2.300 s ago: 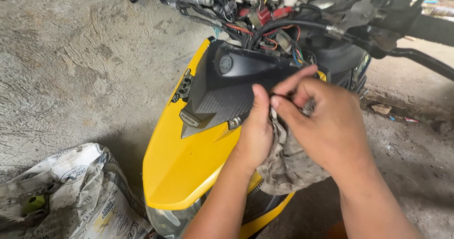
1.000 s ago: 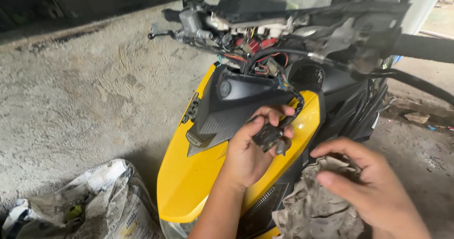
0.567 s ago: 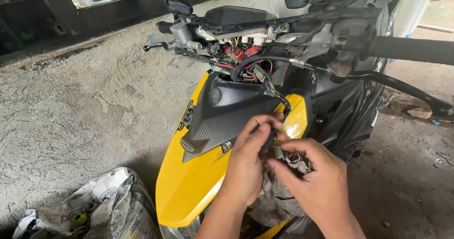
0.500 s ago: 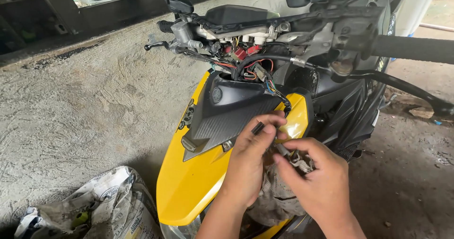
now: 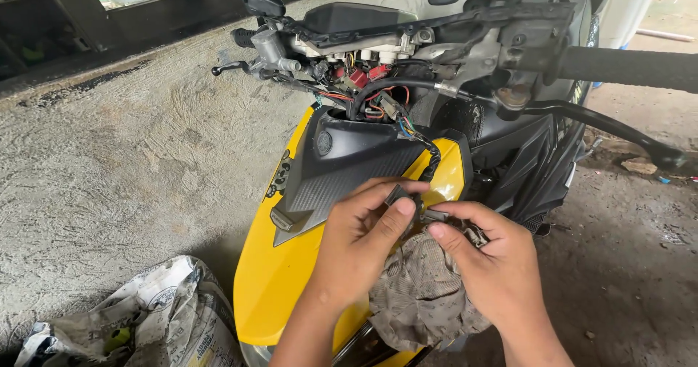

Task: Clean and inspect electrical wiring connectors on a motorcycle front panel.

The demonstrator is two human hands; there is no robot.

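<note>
While both hands meet at centre frame, a small dark connector part (image 5: pixel 402 195) sits pinched between them, just in front of the yellow front panel (image 5: pixel 291 280) of a scooter. Left hand (image 5: pixel 360 247) has thumb on top and fingers curled under, clamped on the part. Right hand (image 5: pixel 494 265) pinches a short metal piece (image 5: pixel 472 230) w/ thumb and forefinger, touching the same part from the right; fingers closed on it. A crumpled grey-beige rag (image 5: pixel 425 294) lies under both hands, draped on the panel, lower centre.

Above the hands, a black wrapped wire lead (image 5: pixel 430 158) drops from the open head area toward the part; can't tell if it's joined to it. A black nose cover (image 5: pixel 342 171) w/ textured face sits on the yellow panel, centre. Upper centre: exposed wiring (image 5: pixel 363 83), red and coloured leads, below the handlebar (image 5: pixel 625 67), which runs to the right edge w/ black grip. Brake lever (image 5: pixel 611 128) below it, right side. Lower left: a crumpled printed sack (image 5: pixel 138 320) on rough concrete floor (image 5: pixel 109 178).
</note>
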